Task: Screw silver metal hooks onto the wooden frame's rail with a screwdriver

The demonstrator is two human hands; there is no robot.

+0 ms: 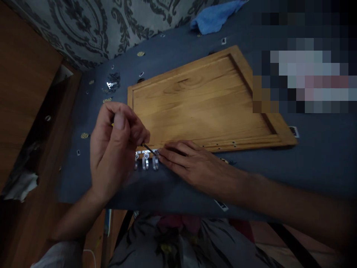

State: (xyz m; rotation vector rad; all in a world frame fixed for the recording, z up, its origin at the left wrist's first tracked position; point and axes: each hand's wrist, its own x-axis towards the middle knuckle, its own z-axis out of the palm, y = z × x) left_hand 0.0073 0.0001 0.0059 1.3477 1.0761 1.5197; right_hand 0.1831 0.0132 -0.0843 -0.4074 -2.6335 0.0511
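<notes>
A wooden panel (195, 108) with a raised frame lies flat on the blue-grey cloth. Several silver metal hooks (145, 158) sit in a row along its near edge, close to the left corner. My left hand (117, 145) is closed around a screwdriver (150, 149), whose thin shaft points down at the rightmost hook (155, 160). Its handle is mostly hidden in the fist. My right hand (189, 160) rests over the panel's near edge, its fingertips steadying that same hook. The thumb is out of sight. Small dark holes dot the edge right of these fingers.
Loose metal pieces (111, 85) lie on the patterned cloth (167, 190) beyond my left hand. A blue rag (216, 16) is at the back. Patterned wallpaper (92, 26) rises behind, and wooden furniture (25, 93) stands at the left. The upper right is pixelated.
</notes>
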